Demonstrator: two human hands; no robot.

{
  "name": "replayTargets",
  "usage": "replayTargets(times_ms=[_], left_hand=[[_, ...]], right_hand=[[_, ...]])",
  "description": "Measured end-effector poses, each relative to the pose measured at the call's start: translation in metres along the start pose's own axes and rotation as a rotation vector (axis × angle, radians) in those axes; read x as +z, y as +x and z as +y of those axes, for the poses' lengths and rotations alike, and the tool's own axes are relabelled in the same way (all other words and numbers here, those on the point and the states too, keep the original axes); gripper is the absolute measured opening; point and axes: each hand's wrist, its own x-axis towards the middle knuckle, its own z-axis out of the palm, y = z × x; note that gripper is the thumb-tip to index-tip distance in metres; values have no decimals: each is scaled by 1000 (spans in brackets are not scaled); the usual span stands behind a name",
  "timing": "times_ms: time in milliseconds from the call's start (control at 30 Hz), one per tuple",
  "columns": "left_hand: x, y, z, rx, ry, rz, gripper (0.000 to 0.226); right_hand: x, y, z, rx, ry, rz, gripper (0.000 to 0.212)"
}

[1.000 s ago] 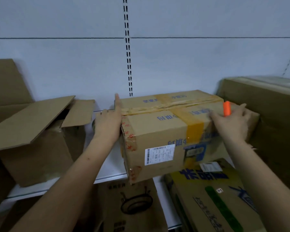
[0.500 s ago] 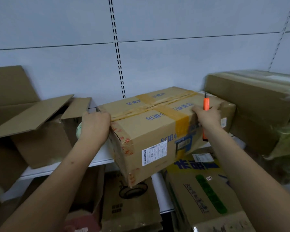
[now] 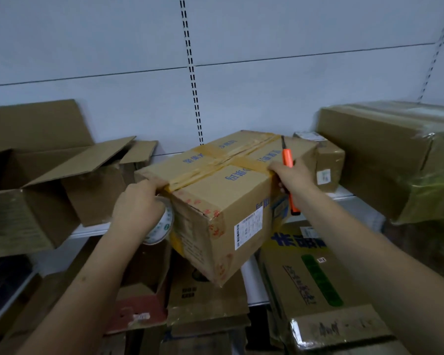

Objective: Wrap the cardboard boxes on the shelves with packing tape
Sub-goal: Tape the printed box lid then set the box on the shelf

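The left hand (image 3: 136, 203) keeps a closed grip on a roll of packing tape (image 3: 162, 224), its fingers hooked over the left top edge of the cardboard box (image 3: 223, 201); the right hand (image 3: 291, 175) grips an orange cutter (image 3: 289, 175) and is clamped on the box's right edge. Held at both ends like this, the box probably turns or slides without either tool being put down. It sits angled on the white shelf (image 3: 354, 198), one corner jutting past the front lip. An open box (image 3: 62, 180) stands to the left, a plastic-wrapped box (image 3: 385, 155) to the right, a pale panelled wall (image 3: 267, 73) behind, more cartons below
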Motion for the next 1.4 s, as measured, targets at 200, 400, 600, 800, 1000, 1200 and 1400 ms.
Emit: replayTargets(times_ms=[200,400,600,800,1000,1200,1400], left_hand=[[1,-34,-6,-21,51,39,52],[-1,-49,-2,2,-73,62,48],[13,-57,24,104,-497,-9,50],[45,-81,31,-172,-983,-56,53],[44,-75,41,-321,-1185,-329,52],[51,-51,65,-283,-1285,-276,59],[79,-54,84,-280,-1382,-368,54]], right_hand=[[28,-48,22,-102,-101,16,96],[40,-45,-7,-239,-261,-72,39],[12,-41,-42,-175,-291,23,20],[6,-131,-16,-464,-531,340,23],[36,-167,-6,-701,-799,373,34],[44,-145,-7,-606,-1005,309,29],[19,-115,-1,-556,-962,359,32]])
